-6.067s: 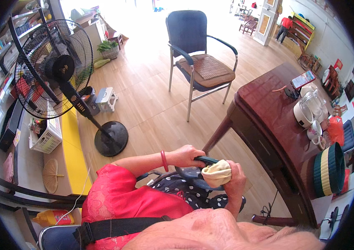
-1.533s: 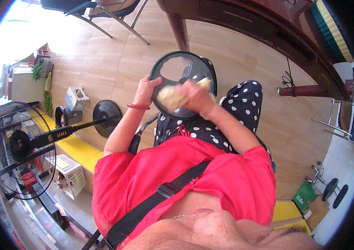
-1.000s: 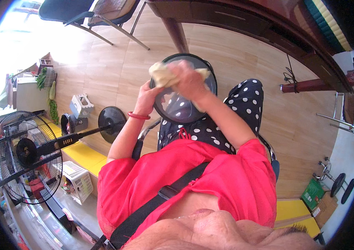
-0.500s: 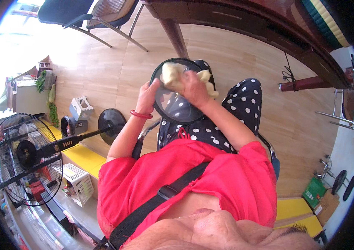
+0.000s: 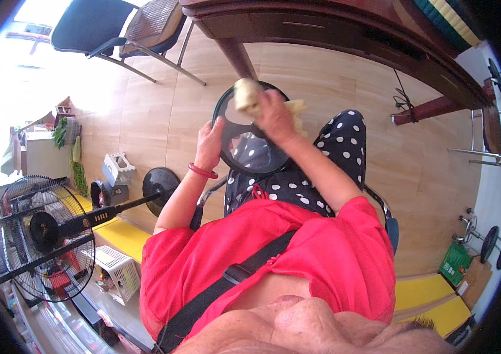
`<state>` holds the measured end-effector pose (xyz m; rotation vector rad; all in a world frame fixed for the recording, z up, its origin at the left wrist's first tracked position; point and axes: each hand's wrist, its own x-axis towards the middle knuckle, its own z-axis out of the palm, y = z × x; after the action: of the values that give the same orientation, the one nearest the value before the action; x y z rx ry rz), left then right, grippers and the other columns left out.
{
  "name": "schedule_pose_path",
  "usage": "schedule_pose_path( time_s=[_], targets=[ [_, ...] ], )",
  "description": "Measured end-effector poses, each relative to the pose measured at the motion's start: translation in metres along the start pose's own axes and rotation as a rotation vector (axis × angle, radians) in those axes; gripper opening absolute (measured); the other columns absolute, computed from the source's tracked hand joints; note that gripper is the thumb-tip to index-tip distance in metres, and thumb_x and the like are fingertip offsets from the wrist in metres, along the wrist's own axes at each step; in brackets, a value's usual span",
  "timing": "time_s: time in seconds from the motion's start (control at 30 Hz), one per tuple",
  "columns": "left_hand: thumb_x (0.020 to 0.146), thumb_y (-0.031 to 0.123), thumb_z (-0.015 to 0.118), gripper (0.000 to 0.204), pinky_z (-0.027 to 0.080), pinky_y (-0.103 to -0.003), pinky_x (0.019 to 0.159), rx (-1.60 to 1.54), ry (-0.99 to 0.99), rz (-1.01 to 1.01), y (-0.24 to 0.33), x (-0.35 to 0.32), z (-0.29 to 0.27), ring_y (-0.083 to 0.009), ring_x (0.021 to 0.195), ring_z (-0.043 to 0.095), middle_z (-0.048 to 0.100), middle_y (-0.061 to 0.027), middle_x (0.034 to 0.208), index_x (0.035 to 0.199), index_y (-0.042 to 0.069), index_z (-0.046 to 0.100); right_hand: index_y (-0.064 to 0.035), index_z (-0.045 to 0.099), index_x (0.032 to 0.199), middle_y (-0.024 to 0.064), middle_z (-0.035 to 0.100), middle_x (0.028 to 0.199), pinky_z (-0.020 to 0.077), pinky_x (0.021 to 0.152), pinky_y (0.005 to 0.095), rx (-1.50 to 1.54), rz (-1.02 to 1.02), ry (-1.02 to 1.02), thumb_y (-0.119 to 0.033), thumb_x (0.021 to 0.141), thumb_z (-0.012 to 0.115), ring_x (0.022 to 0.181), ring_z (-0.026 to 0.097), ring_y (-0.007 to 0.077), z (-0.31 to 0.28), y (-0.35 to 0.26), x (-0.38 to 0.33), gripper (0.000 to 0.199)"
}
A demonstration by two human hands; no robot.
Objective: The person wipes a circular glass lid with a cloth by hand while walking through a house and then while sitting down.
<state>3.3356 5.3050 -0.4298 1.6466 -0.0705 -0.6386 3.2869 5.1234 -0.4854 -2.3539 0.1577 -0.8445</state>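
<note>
A round, see-through glass lid (image 5: pixel 251 154) with a dark rim is held above my lap, and the dotted trousers show through its lower part. My left hand (image 5: pixel 208 144) is closed on the lid's left rim, thumb toward the glass. A pale yellow cloth (image 5: pixel 246 97) is bunched in my right hand (image 5: pixel 275 120), over the upper part of the lid. Loose ends of the cloth stick out to the right of that hand. The right hand and cloth are a little blurred, and they hide part of the glass.
A dark wooden table (image 5: pixel 321 44) with a drawer stands ahead, one leg just beyond the lid. Chairs (image 5: pixel 94 35) are at the far left. A black standing fan (image 5: pixel 44 233), a white plastic basket (image 5: pixel 117 274) and a grey-white stool (image 5: pixel 118 168) are at my left.
My right hand has moved the cloth slightly up and across the glass, baring more of its lower part. The left hand keeps its hold on the rim. The whole view has shifted slightly.
</note>
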Motion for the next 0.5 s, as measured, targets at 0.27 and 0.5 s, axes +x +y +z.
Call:
schedule_pose_path(
  time_s=[0.27,0.5],
  targets=[
    [0.096,0.039,0.047,0.039,0.045,-0.026,0.048,-0.111,0.079,-0.092,-0.017,0.003,-0.016,-0.0123,0.055,0.056,0.064,-0.0086,0.079,0.092,0.001,0.057,-0.0054,0.058,0.109,0.0099,0.054,0.093,0.0507,0.070,0.0369,0.139,-0.345,-0.189,-0.025,0.073,0.068,0.082,0.058,0.0260,-0.020,-0.031,-0.042,0.042],
    [0.096,0.043,0.045,0.043,0.044,-0.025,0.047,-0.020,-0.037,-0.042,-0.013,0.002,-0.001,-0.0132,0.051,0.055,0.065,-0.0106,0.073,0.092,0.002,0.058,-0.0030,0.053,0.113,0.0181,0.053,0.101,0.0490,0.073,0.0450,-0.153,0.317,-0.124,-0.030,0.079,0.065,0.088,0.056,0.0363,-0.013,0.056,-0.019,0.045]
  ],
)
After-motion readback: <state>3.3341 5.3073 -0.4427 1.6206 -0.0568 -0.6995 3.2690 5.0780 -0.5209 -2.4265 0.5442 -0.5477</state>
